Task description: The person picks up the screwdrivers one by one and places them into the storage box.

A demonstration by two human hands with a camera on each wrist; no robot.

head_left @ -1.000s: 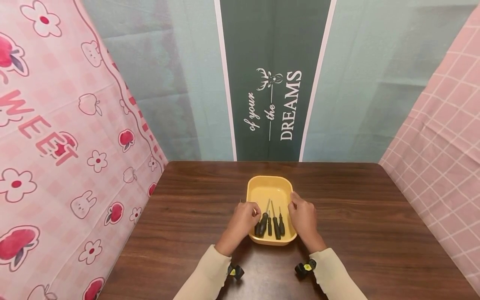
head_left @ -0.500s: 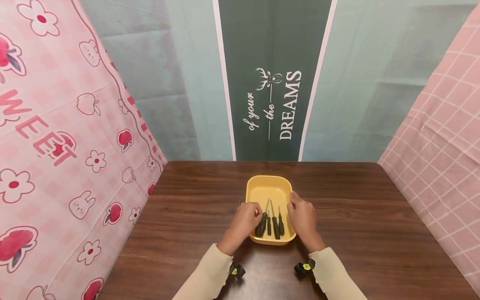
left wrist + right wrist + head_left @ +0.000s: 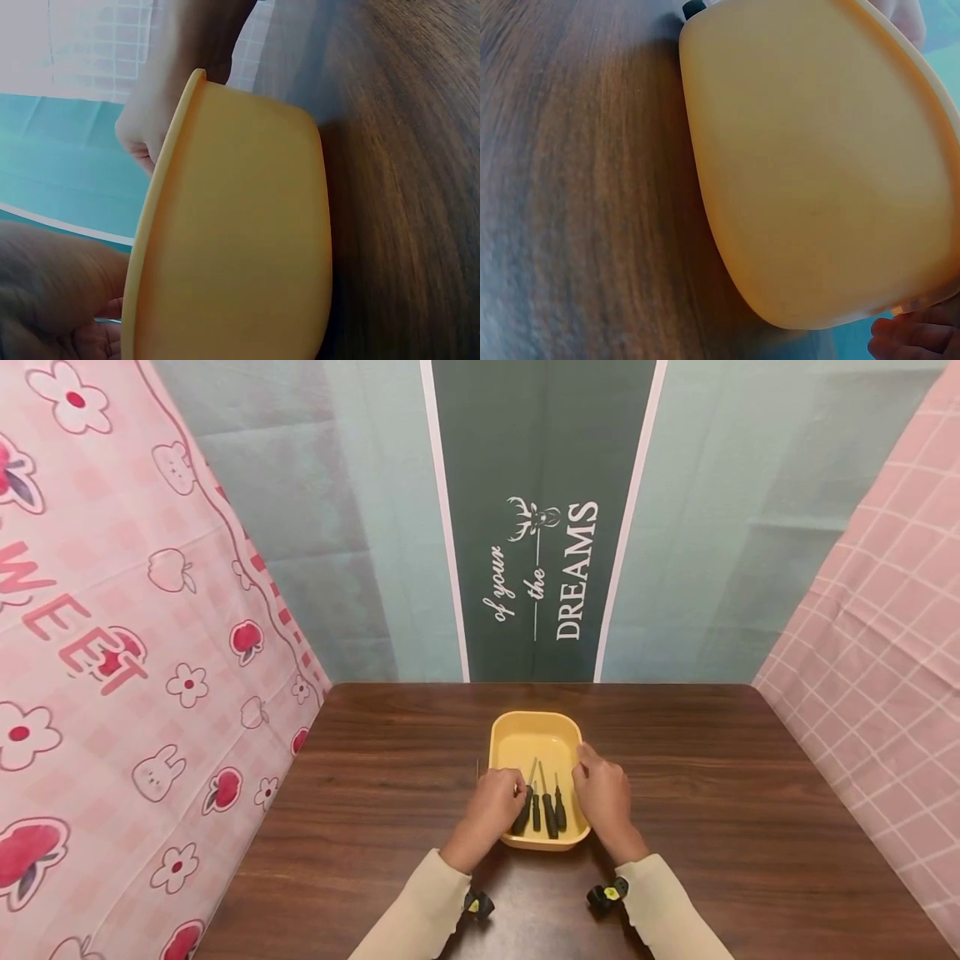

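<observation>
A yellow rectangular tray [image 3: 536,717] stands on the wooden table. Several black-handled screwdrivers [image 3: 551,814] lie in its near half, shafts pointing away from me. My left hand [image 3: 495,804] reaches over the left rim with its fingers curled. Its fingertips seem to pinch the thin metal shaft of the leftmost screwdriver, mostly hidden by the hand. In the left wrist view a sliver of metal shows at those fingers [image 3: 94,341]. On the right side, my right hand [image 3: 603,793] holds the tray's rim, thumb side at the edge.
A thin upright-looking shaft [image 3: 477,768] shows on the table left of the tray, its lower part behind my left hand. The brown wooden table [image 3: 697,793] extends around the tray. Printed cloths [image 3: 187,610] hang at the left, back and right.
My left hand has shifted slightly right and nearer to me over the screwdrivers, covering more of the leftmost ones. The right hand keeps its place on the rim, and the tray stays put.
</observation>
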